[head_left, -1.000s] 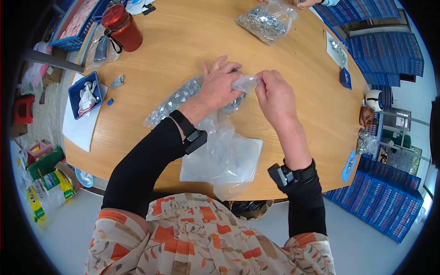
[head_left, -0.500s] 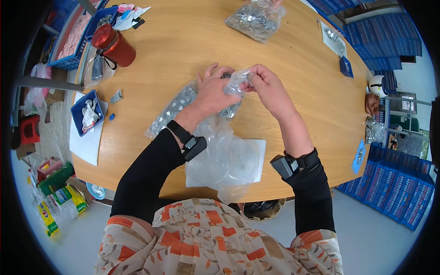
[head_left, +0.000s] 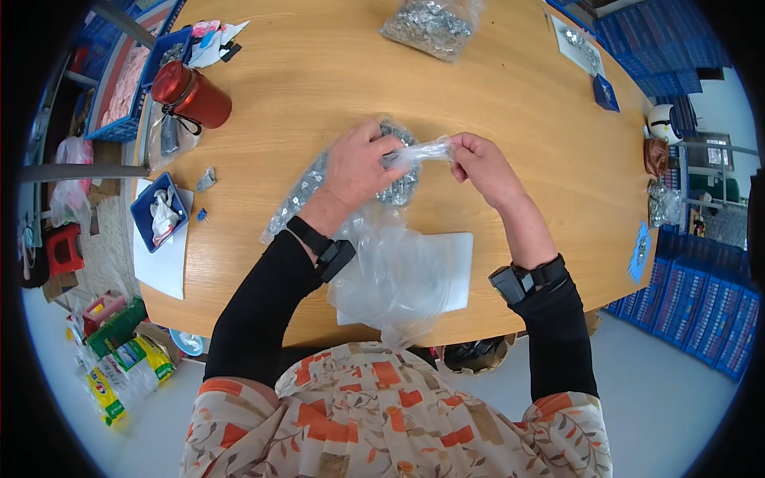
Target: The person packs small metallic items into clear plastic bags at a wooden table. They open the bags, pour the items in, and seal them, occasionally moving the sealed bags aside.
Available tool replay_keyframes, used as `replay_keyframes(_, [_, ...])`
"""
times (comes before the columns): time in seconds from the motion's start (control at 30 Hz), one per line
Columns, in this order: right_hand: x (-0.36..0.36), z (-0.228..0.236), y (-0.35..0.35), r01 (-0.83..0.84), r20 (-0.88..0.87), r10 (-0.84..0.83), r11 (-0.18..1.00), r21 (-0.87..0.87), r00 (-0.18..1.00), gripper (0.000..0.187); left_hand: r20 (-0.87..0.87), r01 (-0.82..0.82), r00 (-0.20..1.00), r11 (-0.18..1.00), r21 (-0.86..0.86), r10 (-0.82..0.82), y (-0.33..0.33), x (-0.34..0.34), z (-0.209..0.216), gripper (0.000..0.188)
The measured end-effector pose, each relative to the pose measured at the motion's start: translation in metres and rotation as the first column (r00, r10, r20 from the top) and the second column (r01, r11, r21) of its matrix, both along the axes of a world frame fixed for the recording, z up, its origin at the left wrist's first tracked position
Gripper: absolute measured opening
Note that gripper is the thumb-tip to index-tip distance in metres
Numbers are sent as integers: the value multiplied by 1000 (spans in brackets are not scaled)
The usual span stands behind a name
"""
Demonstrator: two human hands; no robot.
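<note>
A clear plastic bag [head_left: 299,191] of small silvery metal parts lies on the wooden table in front of me. My left hand [head_left: 356,163] rests over the bag, its thumb and fingers closed around the gathered plastic near the mouth. The twisted end of the bag stretches to the right, where my right hand [head_left: 480,165] pinches its tip between thumb and fingers. Part of the bag is hidden beneath my left hand. Nearer to me, loose clear plastic bags [head_left: 390,271] spread over a white sheet or board [head_left: 460,271].
Another bag of metal parts [head_left: 430,30] lies at the far side. To the left stand a red flask [head_left: 201,97] and a blue tray [head_left: 158,211] holding white cloth. A small blue bin [head_left: 605,93] sits far right; blue crates [head_left: 685,303] are stacked beyond the table.
My right hand has moved right, drawing the bag's end out into a longer twisted strip. The hands at the far bag have gone from view. The whole view has shifted slightly.
</note>
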State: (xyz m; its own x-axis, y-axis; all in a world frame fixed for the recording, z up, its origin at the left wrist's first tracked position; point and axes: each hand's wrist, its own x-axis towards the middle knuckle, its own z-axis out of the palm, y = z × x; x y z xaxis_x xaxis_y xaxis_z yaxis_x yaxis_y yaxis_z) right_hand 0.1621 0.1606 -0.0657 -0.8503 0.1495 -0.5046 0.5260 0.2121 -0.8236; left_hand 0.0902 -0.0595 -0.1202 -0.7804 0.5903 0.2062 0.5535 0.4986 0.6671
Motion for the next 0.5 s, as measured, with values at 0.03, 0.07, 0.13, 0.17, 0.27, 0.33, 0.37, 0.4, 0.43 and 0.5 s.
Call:
replay_keyframes(0.03, [3,-3,1,31,8,-31,999,-41,999,15,-17,23,1000,1000,20,-23,1,-1,-1,20])
replay_keyframes(0.07, [6,-6,3,63,17,-62,995,-81,998,16,-35,47,998,998,40,-46,2,-2,-2,20])
replay_keyframes(0.13, [11,-12,4,125,34,-122,979,-159,992,16,-7,96,995,995,-2,-96,4,-5,-1,20])
replay_keyframes(0.17, [13,-14,3,157,41,-152,968,-195,988,17,39,123,992,991,-59,-121,6,-9,-1,20])
replay_keyframes(0.27, [16,-13,-2,129,21,-127,971,-201,992,18,80,184,981,977,-104,-177,8,-18,-2,20])
replay_keyframes(0.33, [17,-7,-4,-10,-11,9,999,-40,1000,18,117,214,971,976,-38,-208,8,-21,-2,20])
replay_keyframes(0.37, [18,-5,-5,-119,-12,121,987,107,993,18,156,223,962,975,22,-223,7,-22,-2,20])
replay_keyframes(0.4, [19,-4,-6,-221,3,228,943,250,974,19,195,230,951,970,80,-241,6,-22,0,19])
replay_keyframes(0.43, [21,-4,-7,-242,-20,264,908,341,964,20,264,217,937,973,77,-230,7,-23,2,21])
replay_keyframes(0.5, [22,-4,-9,-265,-58,342,815,516,938,21,394,189,897,980,67,-200,8,-25,7,25])
